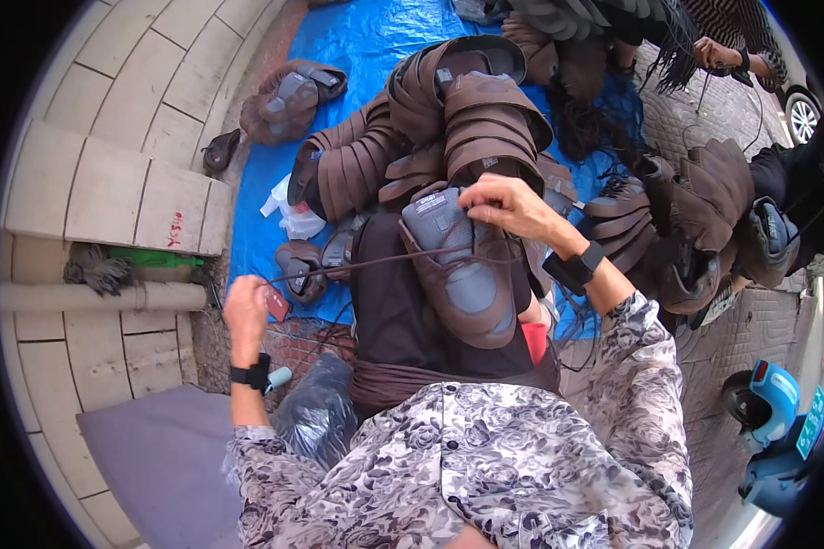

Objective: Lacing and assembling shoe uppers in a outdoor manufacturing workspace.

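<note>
A brown shoe [476, 302] with a grey tongue lies across my lap, its toe toward me. From its eyelets a brown shoelace [366, 265] stretches taut to the left. My left hand [246, 309] is closed on that shoelace, out to the left of my knee. At the top of the shoe, beside the tongue, my right hand [508, 206] is closed in a pinch against the eyelet edge. What lies between its fingertips is hidden.
Stacked brown shoe uppers [494, 123] pile up on a blue tarp [366, 32] ahead, with more uppers [705, 192] at the right. Another person's hand [716, 53] shows at the far right. A pale stone step [119, 188] borders the left, and a blue scooter [778, 403] stands at the right.
</note>
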Action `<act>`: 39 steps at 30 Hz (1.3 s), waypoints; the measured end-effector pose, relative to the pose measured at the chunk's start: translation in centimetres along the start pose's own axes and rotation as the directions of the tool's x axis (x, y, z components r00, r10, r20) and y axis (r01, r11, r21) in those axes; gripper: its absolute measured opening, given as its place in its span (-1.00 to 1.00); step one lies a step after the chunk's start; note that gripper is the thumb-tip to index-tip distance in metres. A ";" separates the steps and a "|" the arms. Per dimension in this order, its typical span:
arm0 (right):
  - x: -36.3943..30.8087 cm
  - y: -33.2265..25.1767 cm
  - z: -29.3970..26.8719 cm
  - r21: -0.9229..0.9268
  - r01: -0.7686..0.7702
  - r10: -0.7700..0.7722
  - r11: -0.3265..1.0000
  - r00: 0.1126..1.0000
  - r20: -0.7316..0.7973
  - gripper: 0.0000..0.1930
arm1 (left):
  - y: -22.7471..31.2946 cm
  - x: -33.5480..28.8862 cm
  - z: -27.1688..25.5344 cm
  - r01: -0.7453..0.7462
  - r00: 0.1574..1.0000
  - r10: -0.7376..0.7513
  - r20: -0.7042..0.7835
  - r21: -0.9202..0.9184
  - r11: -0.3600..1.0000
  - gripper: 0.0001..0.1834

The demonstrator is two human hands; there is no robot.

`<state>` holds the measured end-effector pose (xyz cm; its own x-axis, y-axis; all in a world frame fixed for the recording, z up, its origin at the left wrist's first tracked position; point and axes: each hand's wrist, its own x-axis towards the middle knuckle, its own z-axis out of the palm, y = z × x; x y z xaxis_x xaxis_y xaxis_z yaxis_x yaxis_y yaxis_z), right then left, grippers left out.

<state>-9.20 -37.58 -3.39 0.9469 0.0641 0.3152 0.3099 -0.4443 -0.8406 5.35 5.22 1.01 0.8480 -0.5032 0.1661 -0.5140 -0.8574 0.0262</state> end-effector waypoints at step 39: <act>-6.8 -2.6 4.2 0.465 -0.348 0.451 0.814 0.883 -0.129 -0.88 | 21.7 0.6 3.0 -0.554 0.829 0.474 -0.297 -0.549 0.626 -0.85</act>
<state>-16.11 -33.16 -5.22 0.9648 -0.2591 -0.0443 -0.0375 0.0314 -0.9988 -4.92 -14.03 -1.33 0.4212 -0.7914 0.4430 -0.8624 -0.1983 0.4658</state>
